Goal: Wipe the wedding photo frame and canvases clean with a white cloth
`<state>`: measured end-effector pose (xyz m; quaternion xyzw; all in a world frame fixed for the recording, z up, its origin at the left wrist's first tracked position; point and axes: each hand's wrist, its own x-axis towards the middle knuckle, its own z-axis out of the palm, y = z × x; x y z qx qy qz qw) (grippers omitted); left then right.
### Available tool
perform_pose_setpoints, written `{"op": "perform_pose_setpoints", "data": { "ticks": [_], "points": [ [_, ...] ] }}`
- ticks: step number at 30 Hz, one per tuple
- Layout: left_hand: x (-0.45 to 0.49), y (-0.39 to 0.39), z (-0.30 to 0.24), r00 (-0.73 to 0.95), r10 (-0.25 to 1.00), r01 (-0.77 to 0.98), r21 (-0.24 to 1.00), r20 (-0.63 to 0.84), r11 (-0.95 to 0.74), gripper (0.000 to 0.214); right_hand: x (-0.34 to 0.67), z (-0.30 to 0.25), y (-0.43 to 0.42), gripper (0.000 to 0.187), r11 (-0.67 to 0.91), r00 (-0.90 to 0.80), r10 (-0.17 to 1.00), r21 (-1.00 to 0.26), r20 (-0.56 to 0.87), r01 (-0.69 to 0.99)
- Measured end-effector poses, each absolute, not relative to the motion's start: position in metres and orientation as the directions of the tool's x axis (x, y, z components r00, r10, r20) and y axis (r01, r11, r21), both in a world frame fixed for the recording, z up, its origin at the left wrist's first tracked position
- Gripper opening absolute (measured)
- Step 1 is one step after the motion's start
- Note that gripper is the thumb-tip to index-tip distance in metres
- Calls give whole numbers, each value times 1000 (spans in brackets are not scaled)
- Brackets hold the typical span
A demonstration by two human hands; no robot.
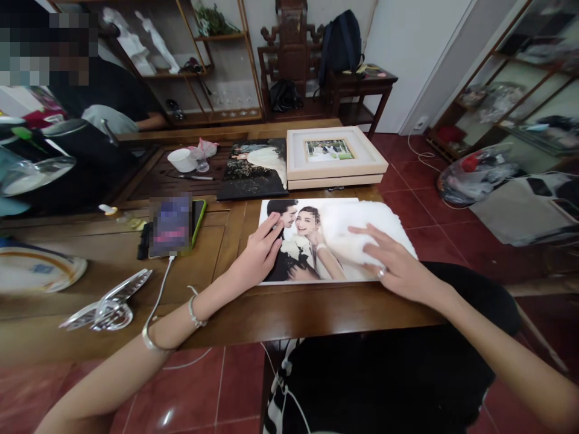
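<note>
A large photo print (335,270) of a couple lies flat near the table's front edge. My left hand (265,244) rests on its left part, fingers stretched out and holding nothing. Over the print's right part is a fluffy white cloth (375,220), reaching past the right edge. My right hand (395,262) grips the cloth from above, with some fingers extended and others partly sunk into the white pile. Behind the print stand a dark photo panel (239,181) and a pale framed box (337,172) with a small picture in it.
To the left, a phone (169,226) is plugged into a white cable beside a shiny metal object (108,301). A white cup (181,160) stands on the dark tea tray (154,181). Another person (113,90) sits across the table. A bag (473,172) lies on the floor at right.
</note>
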<state>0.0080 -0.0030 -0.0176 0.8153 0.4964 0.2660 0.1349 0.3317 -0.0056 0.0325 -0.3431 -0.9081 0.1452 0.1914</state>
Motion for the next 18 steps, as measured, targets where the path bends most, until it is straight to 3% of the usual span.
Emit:
{"op": "perform_pose_setpoints", "data": {
  "ticks": [10, 18],
  "points": [
    [9, -3, -19, 376, 873, 739, 468, 311, -485, 47, 344, 44, -92, 20, 859, -863, 480, -285, 156, 426],
    [7, -2, -19, 403, 867, 738, 456, 293, -497, 47, 335, 38, -41, 13, 837, -811, 532, -297, 242, 461]
  ]
}}
